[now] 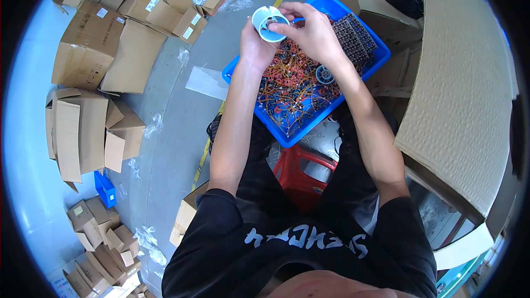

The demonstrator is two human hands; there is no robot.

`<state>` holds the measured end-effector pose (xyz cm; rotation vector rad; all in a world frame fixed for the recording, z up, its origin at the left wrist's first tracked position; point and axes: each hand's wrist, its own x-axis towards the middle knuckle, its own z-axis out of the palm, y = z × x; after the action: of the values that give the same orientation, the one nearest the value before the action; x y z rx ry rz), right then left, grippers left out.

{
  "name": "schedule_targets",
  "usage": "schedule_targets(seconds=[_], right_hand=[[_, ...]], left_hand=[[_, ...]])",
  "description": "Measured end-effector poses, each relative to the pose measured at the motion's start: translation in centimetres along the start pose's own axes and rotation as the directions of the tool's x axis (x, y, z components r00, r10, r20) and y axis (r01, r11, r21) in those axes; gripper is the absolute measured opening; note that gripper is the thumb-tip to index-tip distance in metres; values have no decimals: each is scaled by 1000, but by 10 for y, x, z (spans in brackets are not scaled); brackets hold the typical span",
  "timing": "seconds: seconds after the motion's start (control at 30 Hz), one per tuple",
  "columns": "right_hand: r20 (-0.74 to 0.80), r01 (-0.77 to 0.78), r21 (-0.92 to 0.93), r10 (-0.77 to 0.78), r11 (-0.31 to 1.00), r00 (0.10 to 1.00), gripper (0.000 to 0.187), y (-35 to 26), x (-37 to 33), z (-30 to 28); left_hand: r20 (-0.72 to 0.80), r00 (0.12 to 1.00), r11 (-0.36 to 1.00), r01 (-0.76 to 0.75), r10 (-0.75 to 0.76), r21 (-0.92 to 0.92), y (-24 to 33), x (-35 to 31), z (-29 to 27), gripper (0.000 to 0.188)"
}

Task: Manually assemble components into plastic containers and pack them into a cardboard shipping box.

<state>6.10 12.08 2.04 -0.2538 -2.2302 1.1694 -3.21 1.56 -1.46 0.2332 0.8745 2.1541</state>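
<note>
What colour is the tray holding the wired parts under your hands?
Bright blue. The tray shows best in the head view, under both hands holding a white round housing.

Glossy white plastic ring (266,22), smooth blue plastic bin (331,8), matt brown corrugated cardboard (461,88).

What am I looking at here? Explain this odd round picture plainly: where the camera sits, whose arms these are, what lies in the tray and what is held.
The camera is worn on a person's head and looks down, so its wide lens bends everything round. Both bare arms are the person's own. The left hand holds a white round housing, and the right hand has its fingers at its front opening. Below lies a blue tray full of orange and red wired parts, with dark component panels at its far end. Cardboard boxes cover the floor to the left.
</note>
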Motion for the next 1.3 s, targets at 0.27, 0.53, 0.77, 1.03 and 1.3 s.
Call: schedule_targets(seconds=[0.27,0.53,0.77,1.03,1.3], right_hand=[[99,-5,26,2,1000,995,44,22,-1,-1],[10,71,-78,-71,994,997,37,28,2,2],[-53,83,-124,-91,989,994,37,28,2,18],[92,-76,72,69,995,993,41,40,6,1],[134,-208,212,183,955,974,52,39,9,-1]], left_hand=[[-174,939,729,-106,298,676,-1,-4,8,50],[307,832,419,-510,462,751,-15,2,4,47],[229,882,477,-422,411,771,-5,-3,7,47],[154,951,644,-297,269,705,-2,-7,3,51],[143,971,756,-239,192,610,-8,0,5,46]])
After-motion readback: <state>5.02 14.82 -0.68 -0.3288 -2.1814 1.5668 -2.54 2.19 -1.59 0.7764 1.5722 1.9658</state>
